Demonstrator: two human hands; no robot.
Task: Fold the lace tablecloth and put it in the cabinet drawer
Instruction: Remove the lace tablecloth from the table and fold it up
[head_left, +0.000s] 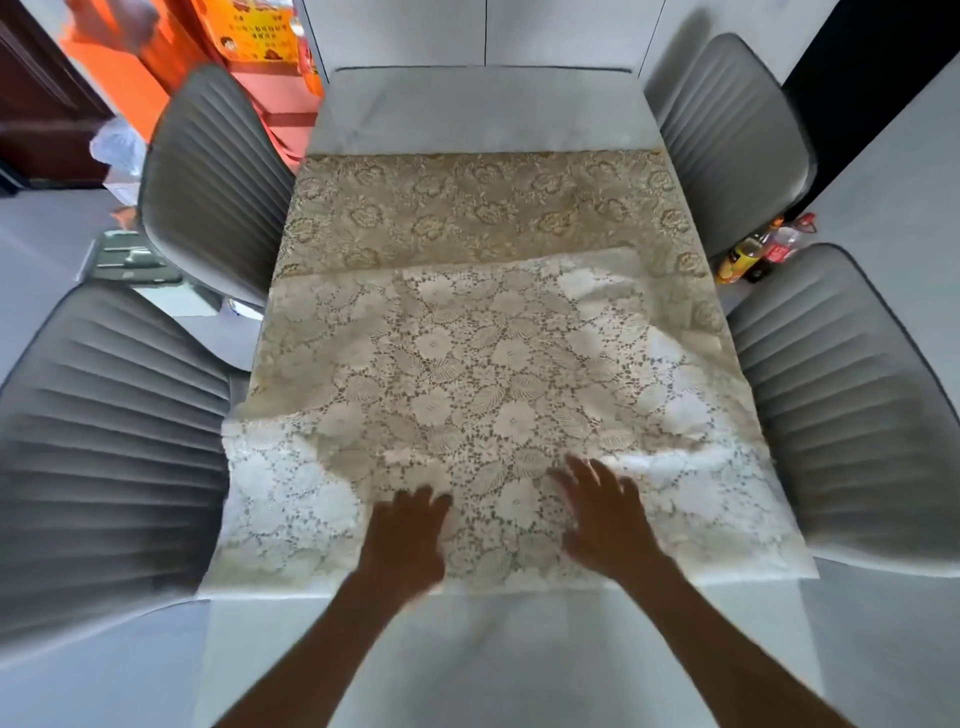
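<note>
Left hand (410, 530) and right hand (602, 519) both spread flat, palms down on near edge of lace tablecloth (467, 364), half-folded across the white surface (467, 109). Soft, light, snag-prone; best pinched at the corners. Grey chairs (727, 140) flank.

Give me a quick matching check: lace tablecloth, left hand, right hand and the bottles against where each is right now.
Things:
1. lace tablecloth
2. left hand
3. right hand
4. bottles

Places:
A. on the floor between the right-side chairs
B. flat on the lace, fingers spread
C. partly folded over itself on the table
D. on the lace near its front edge, blurred

Pairs: 1-C, 2-D, 3-B, 4-A
</note>
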